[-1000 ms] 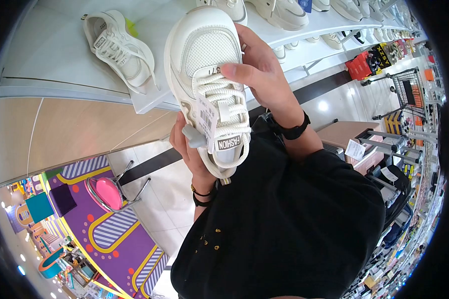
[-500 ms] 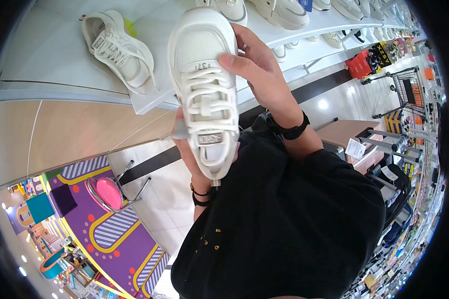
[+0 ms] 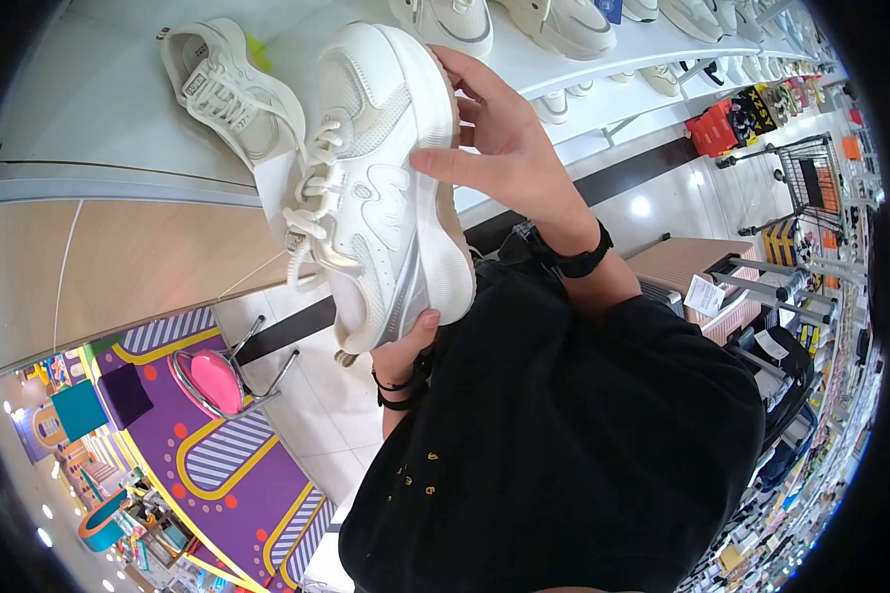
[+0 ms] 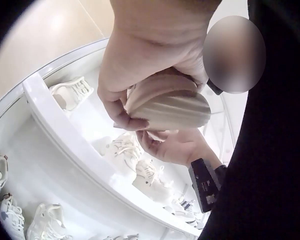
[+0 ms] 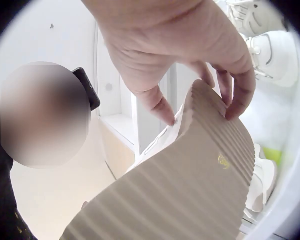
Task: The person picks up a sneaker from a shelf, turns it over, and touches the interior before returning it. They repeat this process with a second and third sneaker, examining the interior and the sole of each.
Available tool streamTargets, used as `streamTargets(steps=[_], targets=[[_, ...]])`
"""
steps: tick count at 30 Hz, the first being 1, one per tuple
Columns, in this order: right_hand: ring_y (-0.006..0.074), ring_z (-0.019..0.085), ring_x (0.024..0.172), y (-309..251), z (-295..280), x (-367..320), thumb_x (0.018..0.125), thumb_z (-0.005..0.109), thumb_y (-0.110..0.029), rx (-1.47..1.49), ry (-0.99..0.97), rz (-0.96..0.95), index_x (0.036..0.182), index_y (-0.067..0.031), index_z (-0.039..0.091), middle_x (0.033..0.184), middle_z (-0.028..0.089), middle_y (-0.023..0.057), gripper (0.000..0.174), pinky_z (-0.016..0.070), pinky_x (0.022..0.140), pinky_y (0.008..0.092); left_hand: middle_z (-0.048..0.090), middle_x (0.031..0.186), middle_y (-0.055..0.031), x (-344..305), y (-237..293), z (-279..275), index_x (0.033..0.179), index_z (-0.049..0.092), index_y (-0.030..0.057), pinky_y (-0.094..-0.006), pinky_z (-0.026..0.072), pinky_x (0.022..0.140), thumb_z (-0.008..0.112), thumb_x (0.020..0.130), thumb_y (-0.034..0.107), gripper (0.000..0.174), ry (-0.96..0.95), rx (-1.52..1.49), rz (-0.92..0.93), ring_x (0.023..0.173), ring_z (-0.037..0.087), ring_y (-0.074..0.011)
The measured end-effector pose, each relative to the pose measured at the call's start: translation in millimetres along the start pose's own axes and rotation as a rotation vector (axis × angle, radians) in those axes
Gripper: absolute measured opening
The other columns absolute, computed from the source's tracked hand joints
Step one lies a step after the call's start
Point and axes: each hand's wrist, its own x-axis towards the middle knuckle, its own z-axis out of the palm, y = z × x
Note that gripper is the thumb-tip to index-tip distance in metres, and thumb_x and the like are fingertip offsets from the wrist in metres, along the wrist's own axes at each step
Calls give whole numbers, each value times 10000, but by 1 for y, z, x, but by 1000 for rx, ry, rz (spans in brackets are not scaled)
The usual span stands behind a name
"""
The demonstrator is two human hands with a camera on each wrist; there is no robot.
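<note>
A white chunky sneaker (image 3: 381, 188) is held up in front of a shelf, turned on its side with laces to the left and sole to the right. My right hand (image 3: 499, 148) holds its forefoot, thumb on the upper and fingers along the sole. My left hand (image 3: 405, 346) grips the heel from below, mostly hidden behind the shoe. In the left wrist view the left hand (image 4: 140, 65) curls round the heel of the ribbed beige sole (image 4: 170, 107). In the right wrist view the right hand (image 5: 185, 60) pinches the edge of the sole (image 5: 190, 170).
A second white sneaker (image 3: 232, 94) lies on the white shelf (image 3: 99, 128) just left of the held one. More sneakers (image 3: 554, 25) line the shelf further along. A pink chair (image 3: 213, 381), a suitcase (image 3: 677, 267) and a shopping cart (image 3: 811, 173) stand on the floor below.
The sneaker has been rolled from laces facing up onto its side, with the sole now to the right. Both hands kept hold, and the left shifted lower under the heel.
</note>
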Motion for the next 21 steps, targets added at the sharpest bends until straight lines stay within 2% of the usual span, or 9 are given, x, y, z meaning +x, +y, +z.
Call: streamTargets(steps=[1,2,5,7,21], targets=[[197,590,1024,1,0,0,747,834,-175,-42,-11,-17,1443,-32,395,1206,558,101,836,530,842,319,485,1370,-133,1,0,0,1457,320,4,-406,439,1014,892,661,366,1045,26,-49,10,1218,510,-261],[197,590,1024,1,0,0,747,834,-175,-42,-12,-16,1443,-32,395,1206,558,101,836,530,842,319,464,1394,-134,1,-1,0,1452,325,-26,-399,387,1066,890,651,403,1070,53,-84,-26,1262,478,-273],[197,594,1015,-1,1,-1,733,846,-176,-67,-16,-32,1451,-34,381,1204,553,110,867,537,827,313,442,1409,-134,5,-2,3,1468,286,-21,-406,392,1068,889,651,420,1106,88,-135,49,1274,465,-272],[225,539,1169,-4,0,-2,717,856,-64,-55,-41,16,1466,-48,381,1296,506,70,887,499,918,338,435,1414,-134,5,-5,2,1472,275,-19,-408,393,1068,887,652,426,1116,89,-127,62,1279,461,-273],[251,544,1187,-2,2,-1,710,877,-108,-131,-37,-19,1467,-49,371,1247,504,95,912,509,945,360,422,1418,-132,7,4,8,1481,251,-9,-406,400,1061,886,640,421,1138,100,-151,65,1278,456,-274]])
